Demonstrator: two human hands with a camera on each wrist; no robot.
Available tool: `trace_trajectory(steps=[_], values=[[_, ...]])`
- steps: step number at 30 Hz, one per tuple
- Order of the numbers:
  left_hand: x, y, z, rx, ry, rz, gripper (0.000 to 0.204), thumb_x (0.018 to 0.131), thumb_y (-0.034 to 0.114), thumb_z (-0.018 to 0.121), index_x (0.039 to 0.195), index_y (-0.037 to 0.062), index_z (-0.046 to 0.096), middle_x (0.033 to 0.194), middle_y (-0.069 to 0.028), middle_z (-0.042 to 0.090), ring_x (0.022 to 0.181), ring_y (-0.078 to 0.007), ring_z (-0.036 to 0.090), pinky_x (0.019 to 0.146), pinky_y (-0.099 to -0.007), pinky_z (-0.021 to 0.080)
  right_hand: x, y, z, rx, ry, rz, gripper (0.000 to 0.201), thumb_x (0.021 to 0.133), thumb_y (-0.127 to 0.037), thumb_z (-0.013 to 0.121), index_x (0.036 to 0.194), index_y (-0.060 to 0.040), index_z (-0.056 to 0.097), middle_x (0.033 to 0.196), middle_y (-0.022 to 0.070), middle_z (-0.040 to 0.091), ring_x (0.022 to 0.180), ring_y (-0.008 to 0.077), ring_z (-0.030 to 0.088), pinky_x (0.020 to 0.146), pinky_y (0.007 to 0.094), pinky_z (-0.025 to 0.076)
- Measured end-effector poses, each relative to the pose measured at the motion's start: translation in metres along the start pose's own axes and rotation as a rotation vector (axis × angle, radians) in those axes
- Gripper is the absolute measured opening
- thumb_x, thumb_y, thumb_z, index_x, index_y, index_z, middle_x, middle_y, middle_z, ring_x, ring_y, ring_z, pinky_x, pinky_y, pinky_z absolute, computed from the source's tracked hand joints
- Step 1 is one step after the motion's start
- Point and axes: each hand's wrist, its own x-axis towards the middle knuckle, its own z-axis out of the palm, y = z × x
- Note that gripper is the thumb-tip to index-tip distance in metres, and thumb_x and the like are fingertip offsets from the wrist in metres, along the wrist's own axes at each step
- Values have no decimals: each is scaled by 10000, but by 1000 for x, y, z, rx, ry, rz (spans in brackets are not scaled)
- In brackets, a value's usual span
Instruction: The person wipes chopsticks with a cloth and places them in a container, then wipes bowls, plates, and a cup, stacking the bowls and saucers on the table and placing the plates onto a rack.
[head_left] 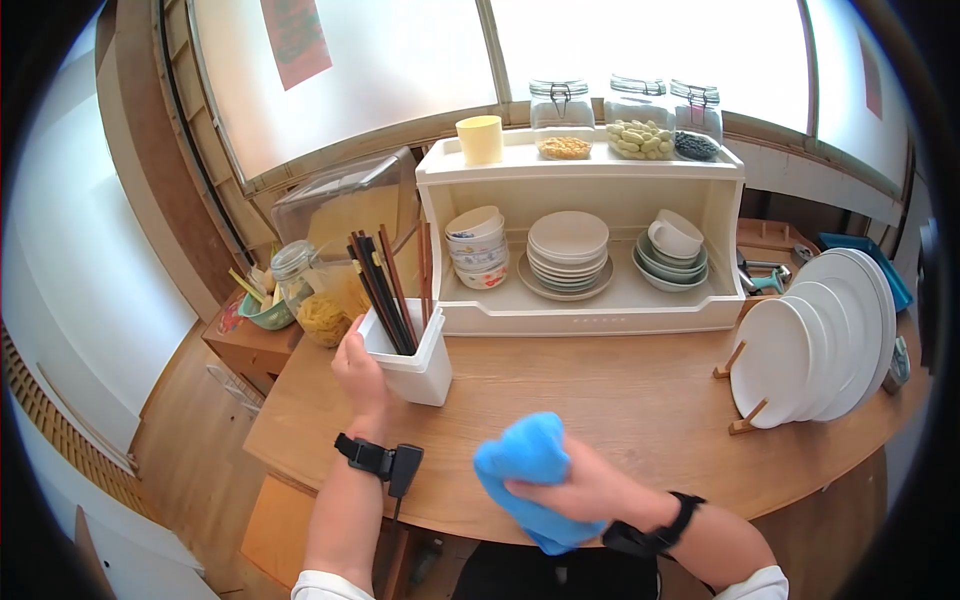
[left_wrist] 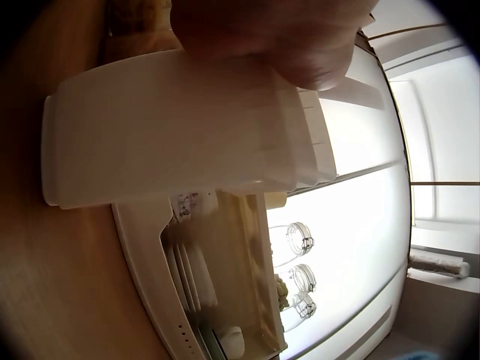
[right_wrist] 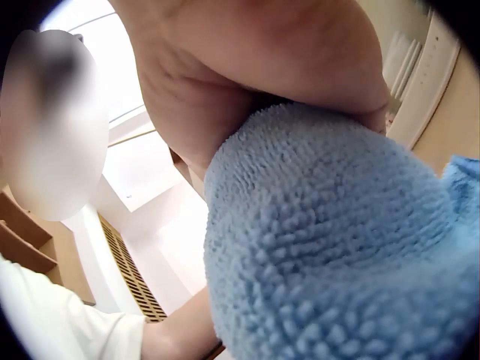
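In the head view, my left hand [head_left: 362,378] holds the left side of a white chopstick holder [head_left: 422,372], fingers up by its rim. Dark and reddish-brown chopsticks [head_left: 385,290] stand tilted inside it. The left wrist view shows the holder's smooth wall [left_wrist: 172,127] close up, with part of the hand over its side. Lower right of it, my right hand [head_left: 590,485] grips a bunched blue cloth [head_left: 525,455] over the table's front edge. Its looped, fluffy weave [right_wrist: 330,232] fills much of the right wrist view, beneath the hand.
Behind the holder is a white shelf [head_left: 590,318] with stacked bowls [head_left: 478,250], plates [head_left: 568,245] and a cup [head_left: 676,235]. Glass jars [head_left: 640,125] and a yellow cup [head_left: 480,140] top it. White plates [head_left: 775,365] stand in a wooden rack at right; a pasta jar [head_left: 322,310] stands left.
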Motion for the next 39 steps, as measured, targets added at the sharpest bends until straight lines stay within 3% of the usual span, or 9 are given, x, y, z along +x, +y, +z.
trace_trajectory(steps=[3,9,14,20,24,27,31,35,39], values=[[8,-2,-11,79,3,35,451,964,204,360,1196,-123,567,1133,-163,641,1031,-222,609,921,-320,449,-51,4,-29,-134,-102,-105,416,833,-224,742,1181,-67,578,1092,105,631,1026,235,614,896,350,477],[12,4,-14,-102,-46,-96,444,1000,271,379,1190,-78,578,1142,-145,635,1053,-224,601,931,-315,442,-152,43,-74,30,375,-17,529,746,-118,809,1196,-33,542,1101,80,619,1028,186,596,897,357,472],[15,9,-25,3,7,29,479,1011,330,395,1260,-63,510,1264,-139,559,1178,-230,516,1006,-348,374,-179,47,-93,391,757,48,550,713,-52,804,1190,-21,533,1109,75,601,1020,175,586,901,363,468],[-44,83,-8,286,85,601,406,1001,230,405,1338,5,434,1390,-133,440,1318,-213,373,1109,-407,245,-159,13,-105,-611,831,-226,598,694,-90,809,1200,-16,498,1053,154,620,974,277,625,867,356,491],[-91,103,18,205,-323,802,445,958,239,443,1324,-13,413,1394,-191,422,1313,-297,388,1119,-418,256,-123,0,-116,-1167,485,-88,699,673,-321,826,1211,-17,499,1133,208,576,985,340,573,854,385,480],[-110,101,43,183,-571,720,388,919,156,481,1264,-21,468,1366,-190,451,1280,-296,432,1093,-410,305,-115,-4,-112,-1239,224,-11,784,676,-464,782,1241,1,499,1164,225,554,1028,365,542,879,463,456],[-111,92,87,-26,-822,206,324,875,0,514,1196,-46,514,1342,-190,469,1245,-250,463,1065,-369,343,-105,-33,-111,-1356,99,-15,805,698,-484,756,1271,15,491,1164,228,555,1088,406,523,931,517,429],[-89,65,140,-226,-581,-219,459,918,88,550,1335,-52,418,1361,-178,450,1253,-223,442,1073,-324,322,-60,-76,-114,-1231,189,-213,682,758,-395,736,1249,15,502,1154,206,572,1100,390,536,946,460,445],[-46,16,180,-231,-304,-378,531,933,210,562,1368,-37,384,1401,-174,420,1300,-228,413,1099,-342,286,32,-93,-122,-956,175,-214,586,811,-347,702,1230,19,516,1146,211,596,1084,371,568,932,411,462]])
